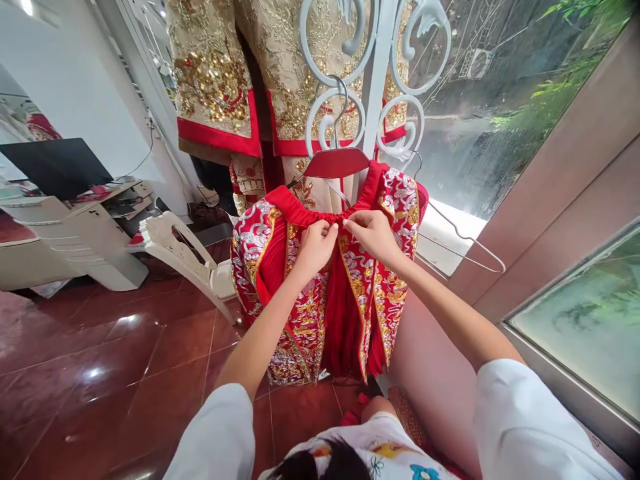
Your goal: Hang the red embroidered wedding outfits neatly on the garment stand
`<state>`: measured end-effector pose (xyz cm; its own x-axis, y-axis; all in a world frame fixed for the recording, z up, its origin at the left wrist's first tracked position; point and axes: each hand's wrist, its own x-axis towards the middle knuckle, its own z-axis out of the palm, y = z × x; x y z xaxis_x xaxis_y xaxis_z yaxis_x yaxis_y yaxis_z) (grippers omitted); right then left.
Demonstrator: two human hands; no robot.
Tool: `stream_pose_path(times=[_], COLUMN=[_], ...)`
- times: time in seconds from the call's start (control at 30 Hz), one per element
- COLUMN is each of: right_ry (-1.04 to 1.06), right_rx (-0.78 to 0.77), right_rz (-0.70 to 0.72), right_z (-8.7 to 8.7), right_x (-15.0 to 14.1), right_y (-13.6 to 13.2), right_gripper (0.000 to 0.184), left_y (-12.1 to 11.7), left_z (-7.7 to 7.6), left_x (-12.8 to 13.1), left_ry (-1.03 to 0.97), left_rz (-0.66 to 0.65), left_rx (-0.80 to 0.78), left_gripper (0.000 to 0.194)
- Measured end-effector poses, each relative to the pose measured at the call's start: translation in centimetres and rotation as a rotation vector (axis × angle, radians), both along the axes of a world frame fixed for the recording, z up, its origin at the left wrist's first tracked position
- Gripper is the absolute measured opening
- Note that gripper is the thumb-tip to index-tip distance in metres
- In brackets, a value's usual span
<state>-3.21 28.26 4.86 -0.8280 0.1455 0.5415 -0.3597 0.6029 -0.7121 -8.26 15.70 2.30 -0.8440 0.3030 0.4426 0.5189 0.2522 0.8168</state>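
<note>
A red skirt with silver and gold embroidered panels hangs in front of me from a red hanger with a metal hook. At the middle of its gathered waistband, my left hand pinches the red fabric between thumb and fingers. Close beside it on the right, my right hand pinches the same band, the fingertips of both hands nearly meeting. Whether a fastener sits between the fingers cannot be made out. Long red pleats or tassels drop below the hands.
The hanger hooks onto a white scrolled metal rack. Behind it hang gold-sequinned garments with red hems. A bare wire hanger sticks out at right, near the window. A white chair and desk stand left.
</note>
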Motion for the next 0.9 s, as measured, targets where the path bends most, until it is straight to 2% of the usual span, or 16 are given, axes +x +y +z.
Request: stream_pose_path(times=[0.13, 0.2, 0.27, 0.37, 0.43, 0.5, 0.53, 0.6, 0.7, 0.77, 0.8, 0.87, 0.9], right_ry=[0.028, 0.061, 0.091, 0.079, 0.024, -0.053, -0.114, -0.297, -0.588, -0.607, -0.546, -0.346, -0.23], right_rx=[0.064, 0.093, 0.08, -0.014, -0.121, -0.261, -0.318, -0.303, 0.012, 0.185, 0.213, 0.155, 0.08], right_rz=[0.02, 0.002, -0.018, -0.025, 0.0, 0.032, 0.058, 0.172, 0.489, 0.661, 0.702, 0.691, 0.644], right_z=[1.3, 2.4, 3.3, 3.6, 3.4, 3.1, 3.1, 3.4, 4.2, 4.8, 4.9, 5.0, 4.8], right_x=[0.7, 1.6, 2.4, 2.8, 2.6, 2.2, 2.1, 1.9, 2.1, 2.1, 2.0, 1.6, 1.2], right_y=[1.5, 2.9, 4.5, 6.5, 7.3, 7.8, 8.0, 8.4, 8.6, 8.0, 7.5, 6.3, 5.6], right_gripper=[0.028, 0.027, 0.026, 0.025, 0.026, 0.026, 0.026, 0.025, 0.026, 0.027, 0.026, 0.023, 0.024], left_y=[-1.5, -3.1, -4.8, -6.8, -7.6, -8.3, -8.6, -9.1, -8.9, -7.8, -7.0, -5.1, -4.1], left_z=[1.4, 2.7, 4.0, 5.0, 5.0, 5.0, 5.1, 5.4, 6.1, 6.5, 6.6, 6.8, 6.8], left_x=[0.3, 0.2, -0.3, -1.4, -1.8, -1.4, -1.0, 0.2, 1.2, 1.0, 0.7, -0.2, -0.6], left_ry=[-0.073, -0.021, 0.108, 0.253, 0.219, 0.174, 0.18, 0.271, 0.487, 0.616, 0.67, 0.737, 0.729], left_rz=[-0.097, -0.136, -0.114, -0.086, -0.165, -0.239, -0.233, -0.079, 0.318, 0.481, 0.514, 0.498, 0.446], left_rx=[0.013, 0.021, 0.055, 0.098, 0.091, 0.019, -0.051, -0.228, -0.396, -0.334, -0.258, -0.06, 0.04], left_gripper=[0.024, 0.025, 0.022, 0.013, 0.016, 0.016, 0.014, 0.013, 0.011, 0.011, 0.012, 0.012, 0.01])
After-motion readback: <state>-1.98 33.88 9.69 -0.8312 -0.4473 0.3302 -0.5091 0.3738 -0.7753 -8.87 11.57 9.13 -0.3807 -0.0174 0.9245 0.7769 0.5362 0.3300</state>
